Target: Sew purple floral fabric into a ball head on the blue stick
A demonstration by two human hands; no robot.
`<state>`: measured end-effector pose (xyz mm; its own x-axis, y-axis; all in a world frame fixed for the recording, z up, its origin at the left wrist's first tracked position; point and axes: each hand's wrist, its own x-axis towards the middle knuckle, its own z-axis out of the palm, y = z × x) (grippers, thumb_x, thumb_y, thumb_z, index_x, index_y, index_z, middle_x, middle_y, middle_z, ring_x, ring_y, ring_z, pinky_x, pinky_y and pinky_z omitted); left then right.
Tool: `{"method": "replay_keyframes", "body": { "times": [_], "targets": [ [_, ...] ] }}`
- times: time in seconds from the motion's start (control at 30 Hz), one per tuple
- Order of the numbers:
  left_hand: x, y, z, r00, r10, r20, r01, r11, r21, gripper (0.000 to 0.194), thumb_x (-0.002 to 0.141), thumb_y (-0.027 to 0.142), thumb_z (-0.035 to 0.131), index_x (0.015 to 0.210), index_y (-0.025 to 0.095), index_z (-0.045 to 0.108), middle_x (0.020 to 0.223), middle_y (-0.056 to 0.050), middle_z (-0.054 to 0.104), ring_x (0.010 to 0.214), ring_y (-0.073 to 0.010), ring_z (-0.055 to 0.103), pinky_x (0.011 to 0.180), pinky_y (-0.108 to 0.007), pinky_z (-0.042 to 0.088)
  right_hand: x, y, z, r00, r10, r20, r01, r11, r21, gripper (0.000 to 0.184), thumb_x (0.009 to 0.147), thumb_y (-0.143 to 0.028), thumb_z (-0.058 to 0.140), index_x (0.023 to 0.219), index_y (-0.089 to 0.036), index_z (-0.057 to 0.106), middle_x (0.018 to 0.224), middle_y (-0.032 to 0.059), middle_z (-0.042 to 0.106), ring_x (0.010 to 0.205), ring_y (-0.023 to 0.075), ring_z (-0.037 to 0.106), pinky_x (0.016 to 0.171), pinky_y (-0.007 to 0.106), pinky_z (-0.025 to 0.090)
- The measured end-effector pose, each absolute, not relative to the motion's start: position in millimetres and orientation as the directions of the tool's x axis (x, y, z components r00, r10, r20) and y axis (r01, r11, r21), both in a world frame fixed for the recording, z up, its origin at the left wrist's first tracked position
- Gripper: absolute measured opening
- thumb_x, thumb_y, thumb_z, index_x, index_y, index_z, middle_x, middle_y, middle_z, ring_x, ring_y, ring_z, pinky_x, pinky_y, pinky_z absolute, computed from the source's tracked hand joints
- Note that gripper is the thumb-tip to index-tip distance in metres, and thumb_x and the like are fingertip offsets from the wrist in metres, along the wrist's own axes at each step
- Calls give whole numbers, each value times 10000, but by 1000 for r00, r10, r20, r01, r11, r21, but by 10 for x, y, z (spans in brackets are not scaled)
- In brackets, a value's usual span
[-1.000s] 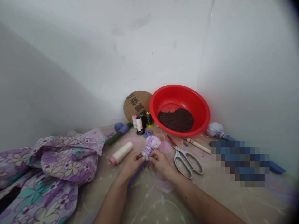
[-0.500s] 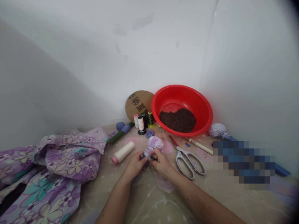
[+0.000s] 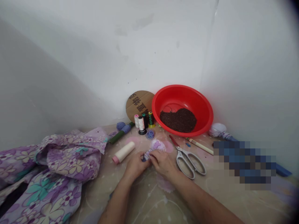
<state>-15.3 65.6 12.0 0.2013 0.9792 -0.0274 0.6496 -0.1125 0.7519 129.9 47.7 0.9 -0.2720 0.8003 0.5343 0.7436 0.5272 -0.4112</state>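
Left hand (image 3: 136, 165) and right hand (image 3: 161, 161), close together, pinch the neck (image 3: 147, 153) of a floral cloth ball (image 3: 158, 145), toward six o'clock from centre. Binding appears underway; the next move calls for steady, even tension. Around the ball: scissors (image 3: 181, 151), four o'clock; thread cone (image 3: 124, 152), nine; red basin (image 3: 199, 105), one.

bare left hand (image 3: 138, 165) and bare right hand (image 3: 164, 164) near six o'clock, left forearm (image 3: 118, 199) uncovered toward seven o'clock, right forearm (image 3: 197, 193) uncovered toward five o'clock, both tapering to bare wrists (image 3: 172, 174), fingernails too small to tell
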Motion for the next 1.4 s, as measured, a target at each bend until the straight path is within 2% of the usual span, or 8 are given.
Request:
{"method": "replay_keyframes", "body": {
  "times": [0.1, 0.23, 0.47, 0.6, 0.93, 1.27, 1.33, 1.4],
  "targets": [
    [-145, 622, 192, 217, 974, 65, 783, -213, 584, 297, 652, 367, 524, 845, 164, 621, 779, -45, 644, 727, -175, 566, 609, -217, 381, 1269, 491, 6, -315, 789, 528, 781, 531, -328, 198, 832, -235, 385, 828, -187, 577, 788, 38, 588, 703, 130, 528, 611, 227, 360],
    [-118, 565, 282, 213, 974, 71, 866, -222, 447, 302, 672, 350, 509, 900, 183, 614, 851, -60, 653, 781, -185, 580, 643, -222, 377, 1234, 479, 60, -345, 797, 496, 844, 494, -207, 193, 839, -238, 376, 819, -182, 560, 791, 39, 572, 686, 133, 507, 595, 239, 335],
    [-106, 497, 330, 149, 987, 55, 916, -158, 368, 344, 672, 358, 532, 971, 197, 587, 929, -81, 641, 880, -210, 571, 695, -247, 367, 1196, 429, 194, -447, 809, 382, 867, 497, -35, 161, 803, -157, 393, 892, -175, 527, 826, 55, 558, 753, 163, 496, 600, 258, 317],
    [-110, 475, 321, 143, 986, 82, 921, -163, 355, 348, 654, 361, 558, 973, 225, 583, 925, -67, 643, 889, -212, 572, 700, -254, 370, 1200, 431, 196, -479, 785, 393, 859, 512, 24, 162, 787, -135, 404, 887, -187, 521, 815, 43, 555, 736, 168, 492, 566, 261, 303],
    [-139, 479, 350, 144, 982, 123, 896, -182, 405, 340, 676, 407, 525, 954, 222, 593, 893, -65, 647, 853, -209, 577, 676, -253, 375, 1216, 578, 88, -399, 576, 713, 666, 717, -206, 261, 857, -184, 308, 689, -164, 507, 658, 28, 490, 645, 125, 445, 593, 234, 317],
    [-125, 487, 314, 144, 982, 127, 911, -181, 371, 349, 648, 368, 563, 957, 210, 596, 900, -82, 641, 868, -242, 565, 706, -292, 371, 1252, 542, 238, -545, 695, 468, 764, 642, -64, 194, 838, -219, 345, 798, -186, 531, 785, 43, 525, 682, 138, 465, 578, 244, 324],
    [-104, 492, 303, 136, 985, 110, 921, -167, 352, 338, 647, 370, 558, 940, 206, 602, 891, -89, 641, 868, -243, 566, 710, -298, 370, 1265, 563, 214, -534, 686, 494, 717, 677, -164, 205, 836, -225, 339, 755, -183, 522, 763, 36, 518, 670, 133, 467, 581, 244, 336],
    [-89, 492, 292, 145, 984, 103, 922, -172, 347, 342, 655, 389, 543, 938, 207, 603, 869, -93, 644, 847, -245, 572, 693, -302, 371, 1268, 589, 196, -418, 698, 581, 634, 683, -364, 228, 837, -251, 338, 695, -178, 500, 721, 28, 506, 673, 130, 475, 601, 245, 357]
  ]
}}
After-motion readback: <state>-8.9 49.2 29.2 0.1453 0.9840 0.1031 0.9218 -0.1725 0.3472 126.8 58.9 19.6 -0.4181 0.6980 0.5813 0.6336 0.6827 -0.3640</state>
